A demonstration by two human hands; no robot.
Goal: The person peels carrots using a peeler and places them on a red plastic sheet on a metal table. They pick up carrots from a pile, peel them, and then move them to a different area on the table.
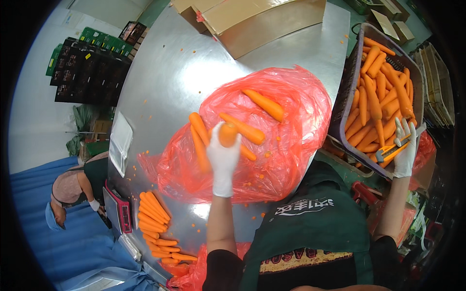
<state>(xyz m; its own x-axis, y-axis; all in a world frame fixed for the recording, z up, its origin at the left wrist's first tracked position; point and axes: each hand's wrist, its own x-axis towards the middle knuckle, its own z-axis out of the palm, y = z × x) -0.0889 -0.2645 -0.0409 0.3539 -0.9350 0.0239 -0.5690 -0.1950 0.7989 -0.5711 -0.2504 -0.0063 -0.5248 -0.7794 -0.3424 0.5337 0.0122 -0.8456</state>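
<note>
My left hand (222,156), in a white glove, grips an upright carrot (228,134) above a red plastic bag (302,145) spread on the metal table (164,83). Several loose carrots lie around it on the bag, one (264,104) further off. At the right, my gloved right hand (405,149) holds an orange utility knife (393,150) at the rim of a purple plastic crate (342,120) heaped with carrots (375,94). Some of the crate's carrots sit close to its fingers. Small orange carrot bits are scattered over the bag and table.
Cardboard boxes (269,25) stand at the table's far side. Carrots (153,214) lie in rows at the near left, beside a scale (118,209) and clear plastic bags (121,143). A person (72,182) in a blue cap works beyond the left edge. Dark crates (91,72) are stacked behind.
</note>
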